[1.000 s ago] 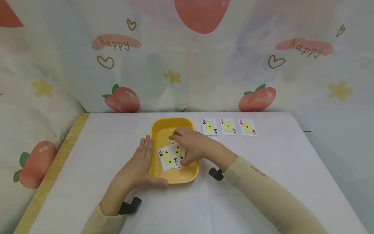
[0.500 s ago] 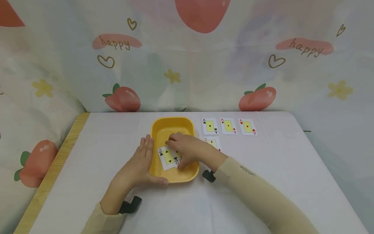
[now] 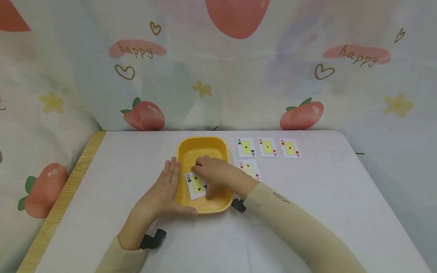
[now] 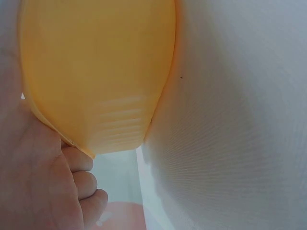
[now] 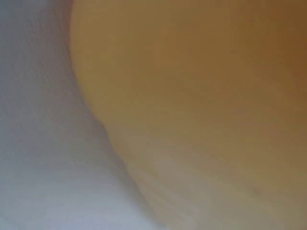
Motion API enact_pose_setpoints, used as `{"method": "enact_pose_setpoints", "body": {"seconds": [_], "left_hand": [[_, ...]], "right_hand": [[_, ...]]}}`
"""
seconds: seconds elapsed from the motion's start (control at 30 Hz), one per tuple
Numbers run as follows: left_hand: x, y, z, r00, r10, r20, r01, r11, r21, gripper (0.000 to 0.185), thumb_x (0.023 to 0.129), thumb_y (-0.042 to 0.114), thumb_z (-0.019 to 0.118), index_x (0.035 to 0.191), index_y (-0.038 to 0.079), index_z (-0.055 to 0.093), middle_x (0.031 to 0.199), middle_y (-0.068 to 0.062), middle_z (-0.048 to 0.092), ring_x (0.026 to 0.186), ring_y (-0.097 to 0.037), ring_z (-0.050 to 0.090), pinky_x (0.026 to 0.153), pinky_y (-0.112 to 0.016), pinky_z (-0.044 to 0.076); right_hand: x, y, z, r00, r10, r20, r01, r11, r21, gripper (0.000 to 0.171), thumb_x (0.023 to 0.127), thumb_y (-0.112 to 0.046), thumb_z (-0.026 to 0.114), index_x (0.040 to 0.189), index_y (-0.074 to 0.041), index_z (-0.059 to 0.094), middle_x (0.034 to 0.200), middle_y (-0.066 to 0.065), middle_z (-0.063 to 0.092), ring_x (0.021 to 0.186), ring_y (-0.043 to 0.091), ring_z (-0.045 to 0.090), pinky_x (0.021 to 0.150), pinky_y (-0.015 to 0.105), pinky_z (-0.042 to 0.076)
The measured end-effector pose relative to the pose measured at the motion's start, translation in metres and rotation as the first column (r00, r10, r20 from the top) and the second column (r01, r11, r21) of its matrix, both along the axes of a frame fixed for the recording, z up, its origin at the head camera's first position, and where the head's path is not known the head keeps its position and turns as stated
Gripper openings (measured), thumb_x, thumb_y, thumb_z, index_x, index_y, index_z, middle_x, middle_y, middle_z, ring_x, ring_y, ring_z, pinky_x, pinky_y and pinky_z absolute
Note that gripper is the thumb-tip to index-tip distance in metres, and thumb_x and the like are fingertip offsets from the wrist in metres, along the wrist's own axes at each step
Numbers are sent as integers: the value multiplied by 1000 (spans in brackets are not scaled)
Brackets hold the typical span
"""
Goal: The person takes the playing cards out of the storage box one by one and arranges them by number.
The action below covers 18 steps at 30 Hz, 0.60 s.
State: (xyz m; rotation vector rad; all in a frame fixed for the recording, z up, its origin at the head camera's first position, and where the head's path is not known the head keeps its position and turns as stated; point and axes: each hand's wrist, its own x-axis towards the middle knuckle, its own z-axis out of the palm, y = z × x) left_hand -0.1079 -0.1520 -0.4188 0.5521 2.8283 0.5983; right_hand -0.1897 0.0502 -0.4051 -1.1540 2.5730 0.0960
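The right hand (image 3: 215, 176), back in the yellow tray (image 3: 201, 146), is pressing curled fingers on the two of clubs (image 3: 196, 184); a red two (image 3: 249, 169) now lies below the aces. The left hand (image 3: 163, 191), fingers straight, is bracing the tray.

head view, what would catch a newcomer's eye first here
The bright yellow tray in the middle of the white table, with the right hand reaching into it over a two of clubs while the left hand rests against its left side. To its right, three aces lie in a row, a red two below them.
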Motion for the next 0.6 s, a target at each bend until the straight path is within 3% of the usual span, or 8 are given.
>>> {"method": "enact_pose_setpoints", "body": {"seconds": [0.3, 0.6], "left_hand": [[1, 1, 1, 1000, 21, 23, -21, 1000, -4, 154, 56, 87, 71, 159, 1, -3, 167, -15, -11, 154, -34, -9, 124, -52, 13], [1, 2, 1, 1000, 24, 19, -24, 1000, 0, 153, 56, 85, 74, 158, 1, -3, 167, -15, -11, 154, -33, -9, 124, -52, 13]], "right_hand": [[4, -2, 2, 1000, 1, 7, -1, 1000, -6, 83, 66, -45, 90, 137, -17, 57, 116, -4, 51, 103, 14, 46, 99, 28, 46], [6, 3, 4, 1000, -18, 11, 19, 999, -43, 86, 66, -43, 90, 141, -17, 54, 124, -2, 50, 108, 14, 45, 102, 27, 46]]}}
